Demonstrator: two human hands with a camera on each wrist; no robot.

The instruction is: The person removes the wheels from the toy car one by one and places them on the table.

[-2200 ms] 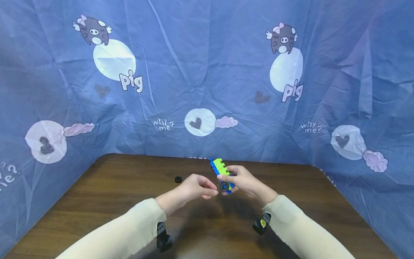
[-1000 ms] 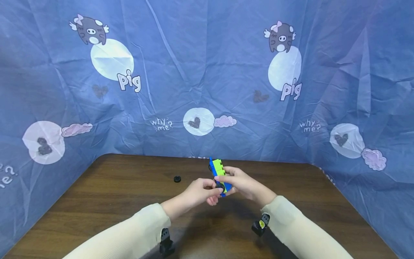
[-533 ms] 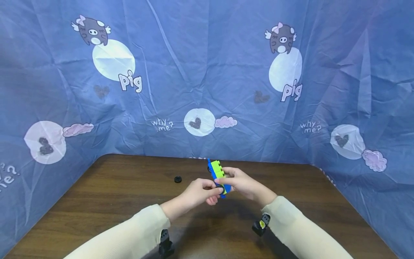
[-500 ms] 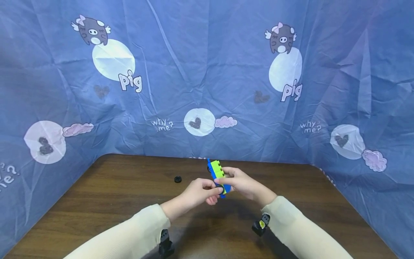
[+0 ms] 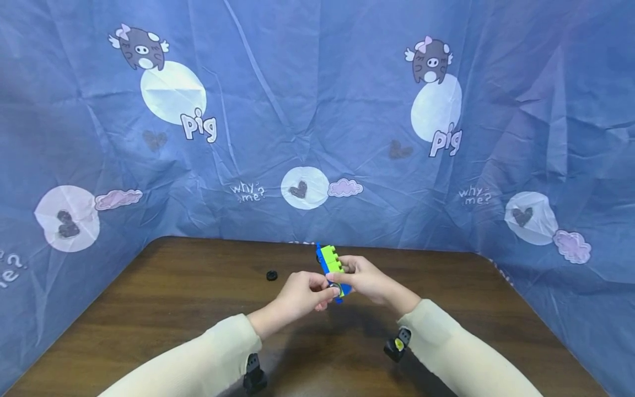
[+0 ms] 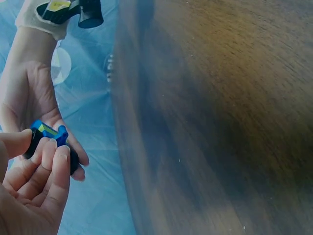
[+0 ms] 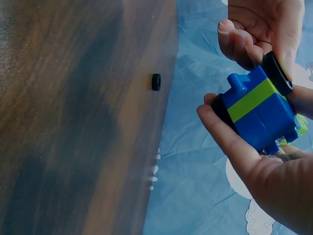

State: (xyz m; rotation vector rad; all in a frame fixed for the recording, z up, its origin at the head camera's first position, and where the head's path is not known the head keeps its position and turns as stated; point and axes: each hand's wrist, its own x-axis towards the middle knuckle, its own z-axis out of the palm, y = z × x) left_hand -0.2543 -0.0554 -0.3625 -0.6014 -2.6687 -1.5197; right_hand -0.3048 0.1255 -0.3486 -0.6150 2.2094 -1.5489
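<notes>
A toy car of blue and lime-green building bricks (image 5: 331,259) is held above the table in my right hand (image 5: 369,280), thumb on the near side. At the car's near end, my left hand (image 5: 303,293) pinches a black tyre (image 7: 277,73) between thumb and fingers, against the car's side. In the right wrist view another black tyre (image 7: 222,108) sits on the opposite side, partly behind my right fingers. From the left wrist view the car (image 6: 49,129) is mostly hidden by both hands. A loose black tyre (image 5: 272,275) lies on the table, left of the car.
The brown wooden table (image 5: 163,309) ends at a far edge just beyond the car. A blue printed cloth (image 5: 317,121) hangs behind and along both sides. Black wrist cameras (image 5: 254,375) hang under both sleeves.
My left hand has moved right, from apart to pinching the tyre at the car's near end. The car has shifted slightly left in my right hand. The loose tyre stays put.
</notes>
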